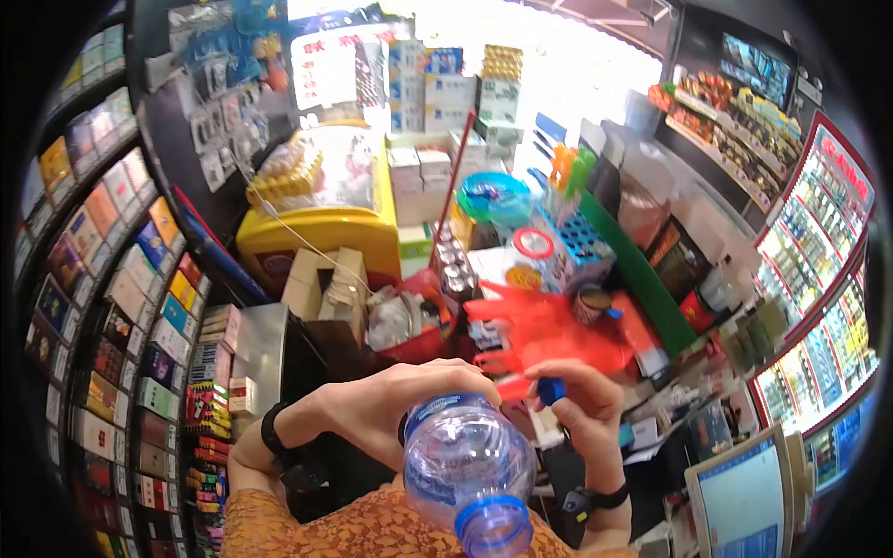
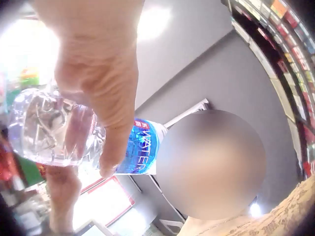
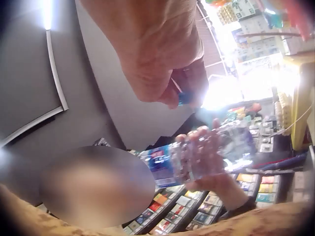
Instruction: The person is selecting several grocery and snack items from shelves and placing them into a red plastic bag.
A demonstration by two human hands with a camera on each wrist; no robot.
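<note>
A clear plastic water bottle [image 1: 470, 456] with a blue label [image 2: 140, 150] is raised close in front of the wearer, its uncapped neck [image 1: 493, 528] pointing toward the head. My left hand [image 1: 400, 395] grips it around the body, with fingers wrapped on the ribbed plastic, as the right wrist view also shows. Between thumb and fingers, my right hand [image 1: 593, 409] pinches a small blue bottle cap [image 1: 551, 390], just right of the bottle. That hand is apart from the bottle.
Ahead lies a counter with red plastic bags [image 1: 549, 330], a clear jar with a red lid [image 1: 533, 246] and a turquoise basin [image 1: 493, 195]. A yellow chest [image 1: 316, 228] stands beyond. Shelves of small packs [image 1: 112, 298] line the left; a monitor [image 1: 744, 498] stands right.
</note>
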